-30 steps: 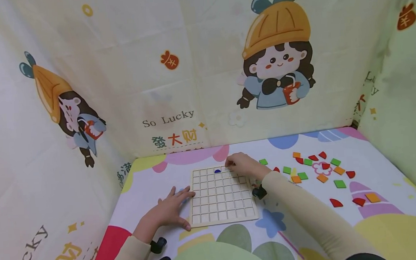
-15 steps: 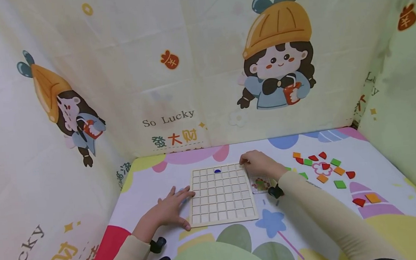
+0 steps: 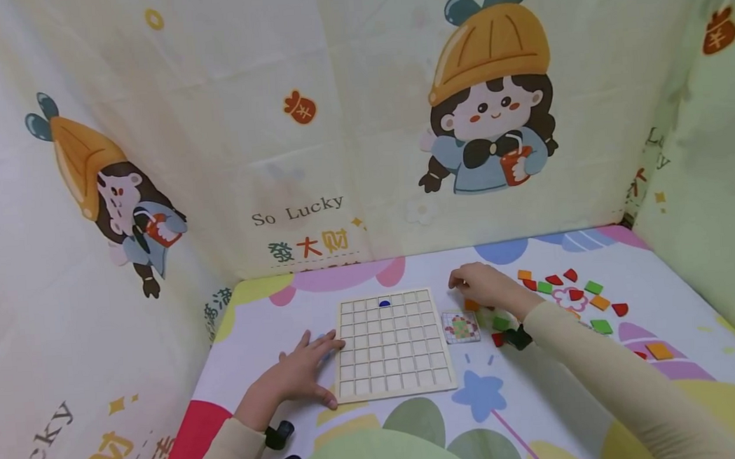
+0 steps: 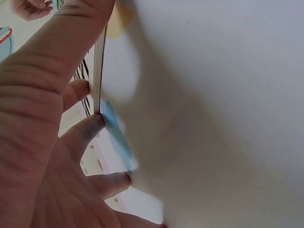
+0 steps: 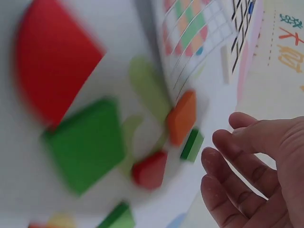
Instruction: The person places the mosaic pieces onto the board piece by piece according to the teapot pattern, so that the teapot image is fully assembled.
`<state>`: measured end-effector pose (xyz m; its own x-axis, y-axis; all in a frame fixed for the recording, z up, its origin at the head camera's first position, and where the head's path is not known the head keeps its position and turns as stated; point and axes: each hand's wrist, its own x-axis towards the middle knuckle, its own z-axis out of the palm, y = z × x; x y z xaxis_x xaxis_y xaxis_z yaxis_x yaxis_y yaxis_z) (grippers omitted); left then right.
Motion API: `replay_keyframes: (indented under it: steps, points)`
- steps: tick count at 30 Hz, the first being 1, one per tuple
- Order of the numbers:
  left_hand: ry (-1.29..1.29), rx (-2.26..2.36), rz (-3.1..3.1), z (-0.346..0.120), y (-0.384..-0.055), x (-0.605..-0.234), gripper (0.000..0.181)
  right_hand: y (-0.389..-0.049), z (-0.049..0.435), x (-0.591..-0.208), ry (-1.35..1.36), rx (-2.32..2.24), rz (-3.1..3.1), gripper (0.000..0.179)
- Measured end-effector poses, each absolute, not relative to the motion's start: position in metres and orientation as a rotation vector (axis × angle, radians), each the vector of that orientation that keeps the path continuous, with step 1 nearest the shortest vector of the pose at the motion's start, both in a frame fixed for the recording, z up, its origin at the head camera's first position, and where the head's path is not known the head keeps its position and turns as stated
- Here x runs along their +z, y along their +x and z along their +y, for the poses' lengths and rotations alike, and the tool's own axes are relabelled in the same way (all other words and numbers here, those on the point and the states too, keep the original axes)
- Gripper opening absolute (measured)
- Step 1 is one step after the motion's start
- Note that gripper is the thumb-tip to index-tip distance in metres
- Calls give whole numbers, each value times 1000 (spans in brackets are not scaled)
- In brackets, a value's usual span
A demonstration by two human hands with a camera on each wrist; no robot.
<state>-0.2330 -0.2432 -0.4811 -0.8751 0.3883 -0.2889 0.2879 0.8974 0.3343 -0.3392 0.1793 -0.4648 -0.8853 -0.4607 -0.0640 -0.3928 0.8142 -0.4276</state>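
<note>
My left hand (image 3: 295, 373) lies spread on the table, its thumb and fingertips against the left edge of a wooden grid board (image 3: 392, 351). One dark blue half-round piece (image 3: 385, 304) sits in the board's top row. To the right of the board my right hand (image 3: 486, 283) hovers, fingers loosely bent and holding nothing in the right wrist view. Beneath that hand and its wrist are an orange square tile (image 5: 182, 118), green square tiles (image 5: 85, 145) and red quarter-round pieces (image 5: 57, 59). The forearm hides part of this group.
A small pattern card (image 3: 460, 327) lies between the board and the loose pieces. More red, green and orange pieces (image 3: 601, 325) are scattered across the table's right side. Printed cloth walls (image 3: 362, 145) enclose the back and sides.
My right hand has left the board's top right part and moved rightward over the loose pieces, uncovering the pattern card. My left hand and the board stay put.
</note>
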Motion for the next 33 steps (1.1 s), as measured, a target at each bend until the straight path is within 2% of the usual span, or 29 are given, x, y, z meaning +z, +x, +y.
replay_keyframes:
  steps: [10, 17, 25, 33]
  points:
    - [481, 416, 2698, -244, -230, -478, 112, -326, 203, -455, -540, -518, 2778, 19]
    - [482, 418, 2696, -244, -231, -477, 113, -323, 215, -461, -511, -356, 2829, 17]
    - [477, 416, 2690, -243, -231, -479, 114, -323, 214, -468, -503, -378, 2821, 13]
    - [487, 411, 2702, -242, -231, -479, 114, -321, 208, -469, -503, -438, 2799, 27]
